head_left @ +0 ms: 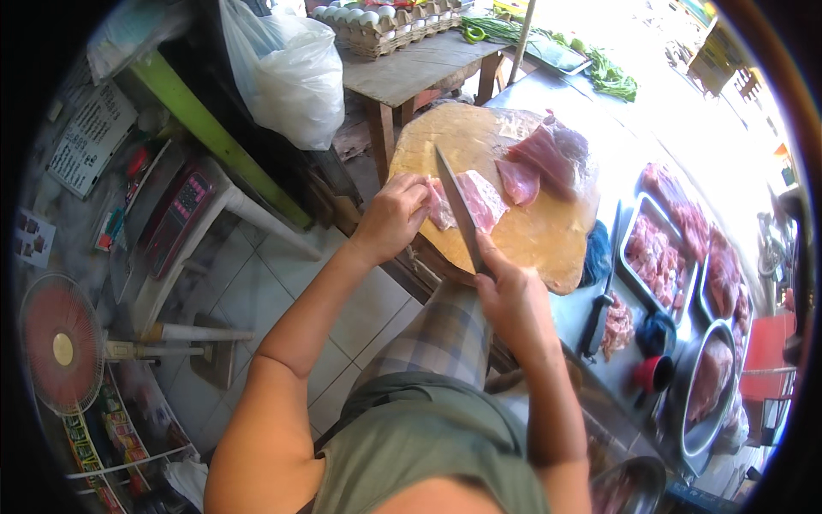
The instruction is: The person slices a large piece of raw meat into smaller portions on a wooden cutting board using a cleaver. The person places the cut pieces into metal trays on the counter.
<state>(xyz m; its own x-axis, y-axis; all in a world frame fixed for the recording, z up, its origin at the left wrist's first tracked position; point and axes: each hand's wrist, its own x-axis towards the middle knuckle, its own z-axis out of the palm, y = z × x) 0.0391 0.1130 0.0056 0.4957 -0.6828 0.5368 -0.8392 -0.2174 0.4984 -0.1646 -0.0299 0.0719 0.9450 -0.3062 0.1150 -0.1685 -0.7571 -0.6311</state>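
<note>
Left hand (pixel 394 214): narrow, fingers on the meat slice (pixel 482 199)
Right hand (pixel 516 298): holding the knife (pixel 460 206)
Meat slice: on the chopping board (pixel 531 248), blade across it, cut seemingly unfinished
Larger chunk (pixel 558 158): beyond, apparently undivided

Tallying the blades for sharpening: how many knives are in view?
2: one knife in the right hand, one black-handled knife on the table beside a meat tray. Others may be hidden.

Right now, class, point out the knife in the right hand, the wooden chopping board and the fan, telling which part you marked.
Knife (pixel 460 206): head view, middle of the blade.
Chopping board (pixel 535 244): head view, bare wood.
Fan (pixel 63 349): head view, central hub.
</note>
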